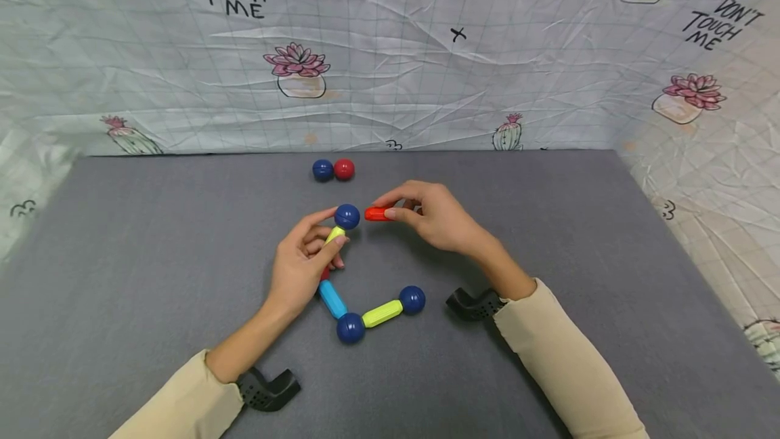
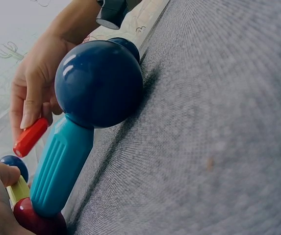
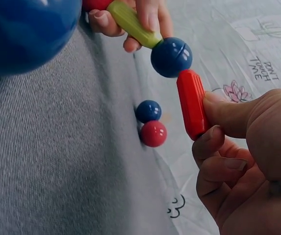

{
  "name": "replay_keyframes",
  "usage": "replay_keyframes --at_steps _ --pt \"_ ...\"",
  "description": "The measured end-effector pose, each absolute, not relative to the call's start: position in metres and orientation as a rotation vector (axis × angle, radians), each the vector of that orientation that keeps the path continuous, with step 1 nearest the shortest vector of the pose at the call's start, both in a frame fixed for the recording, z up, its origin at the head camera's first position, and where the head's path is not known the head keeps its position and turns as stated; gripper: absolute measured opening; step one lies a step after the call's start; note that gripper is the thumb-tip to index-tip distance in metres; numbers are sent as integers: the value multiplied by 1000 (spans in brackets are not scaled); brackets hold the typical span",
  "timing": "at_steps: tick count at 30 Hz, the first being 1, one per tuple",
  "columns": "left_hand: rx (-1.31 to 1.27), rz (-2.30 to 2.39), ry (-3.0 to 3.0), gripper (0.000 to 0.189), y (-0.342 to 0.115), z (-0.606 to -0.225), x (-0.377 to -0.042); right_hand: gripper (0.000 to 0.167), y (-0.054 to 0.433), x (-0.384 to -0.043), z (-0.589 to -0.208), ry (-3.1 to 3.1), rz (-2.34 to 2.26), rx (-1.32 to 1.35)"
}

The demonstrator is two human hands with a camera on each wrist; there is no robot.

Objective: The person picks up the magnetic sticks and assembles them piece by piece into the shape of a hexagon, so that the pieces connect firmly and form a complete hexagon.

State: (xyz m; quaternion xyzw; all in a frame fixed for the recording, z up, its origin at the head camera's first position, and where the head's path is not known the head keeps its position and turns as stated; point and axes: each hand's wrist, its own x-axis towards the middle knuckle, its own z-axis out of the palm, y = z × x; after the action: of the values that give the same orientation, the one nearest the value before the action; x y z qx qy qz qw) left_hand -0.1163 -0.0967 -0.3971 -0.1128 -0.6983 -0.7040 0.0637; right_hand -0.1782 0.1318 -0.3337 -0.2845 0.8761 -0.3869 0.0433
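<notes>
My left hand (image 1: 295,266) pinches a yellow-green magnetic rod (image 1: 334,234) with a blue ball (image 1: 347,216) on its upper end. A red ball (image 2: 36,218), mostly hidden by the hand in the head view, joins that rod to a light-blue rod (image 1: 332,299). From there the chain runs through a blue ball (image 1: 350,328) and another yellow-green rod (image 1: 382,314) to an end blue ball (image 1: 412,299). Between thumb and fingers, my right hand (image 1: 443,221) holds a red magnetic rod (image 1: 376,214). Its tip points at the upper blue ball, a small gap apart in the head view.
Farther back on the grey table (image 1: 183,242), a loose blue ball (image 1: 323,170) and red ball (image 1: 344,169) sit side by side. Behind the table hangs a patterned cloth (image 1: 390,87). A black wrist mount (image 1: 268,390) sits below the left wrist, another (image 1: 474,305) by the right.
</notes>
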Motion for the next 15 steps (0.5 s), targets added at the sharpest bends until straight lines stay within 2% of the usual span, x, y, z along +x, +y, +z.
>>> replay_keyframes --at_steps 15 --pt "-328 -2139 -2130 42 -97 -397 -116 21 128 -177 -338 2652 -1199 -839"
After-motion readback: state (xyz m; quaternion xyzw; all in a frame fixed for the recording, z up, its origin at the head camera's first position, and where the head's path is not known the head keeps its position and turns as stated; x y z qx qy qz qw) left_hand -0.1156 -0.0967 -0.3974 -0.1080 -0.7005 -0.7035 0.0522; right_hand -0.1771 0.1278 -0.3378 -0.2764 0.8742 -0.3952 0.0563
